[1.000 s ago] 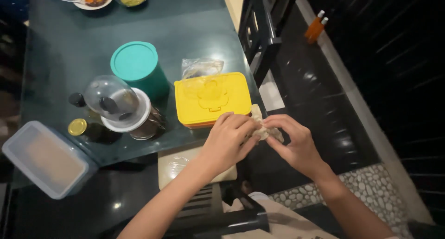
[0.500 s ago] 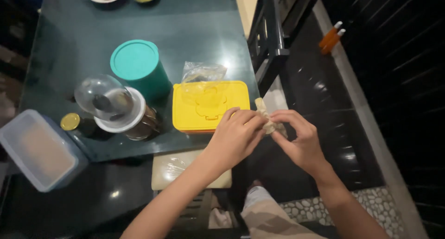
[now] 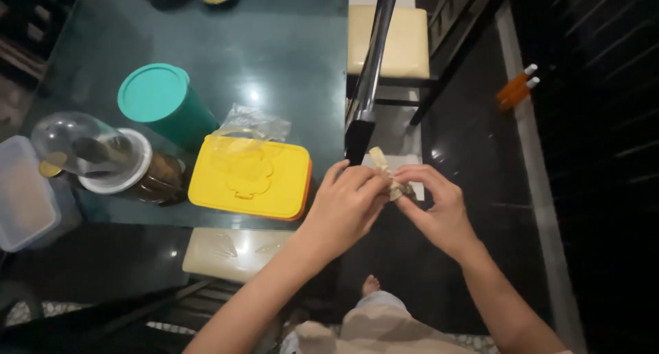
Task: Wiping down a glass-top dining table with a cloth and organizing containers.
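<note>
Fingers: both sets are pinched onto one small crumpled beige wrapper point(image 3: 388, 179), left hand point(image 3: 345, 206) from one side, right hand point(image 3: 434, 206) from the other, fingertips almost meeting

Wrapper: held up in the air just off the right end of the yellow box point(image 3: 247, 177), past the table point(image 3: 274, 59) edge and over the dark floor point(image 3: 473, 141), with one twisted end poking up above the fingers

Left hand: clenched on the wrapper, thumb and first fingers on top, knuckles toward the yellow box

Right hand: same deal, pinching the far side, wrist angled away from the box

How to do it well (my guess): looks like a twist or unwrap job, so keep the grip right at the fingertips, pull the two sides gently apart rather than yanking, and honestly bring it back over the table so nothing drops on the floor

Behind the yellow box: clear plastic bag point(image 3: 254, 121), and the teal lidded canister point(image 3: 161, 103) a bit further left

Left of the yellow box: jar with a clear domed lid point(image 3: 103, 155), then a clear lidded tub point(image 3: 24, 193) at the table edge

Past the box's right end: a chair point(image 3: 388, 42) with a cream seat, and two orange bottles point(image 3: 518, 88) well apart by the wall
</note>
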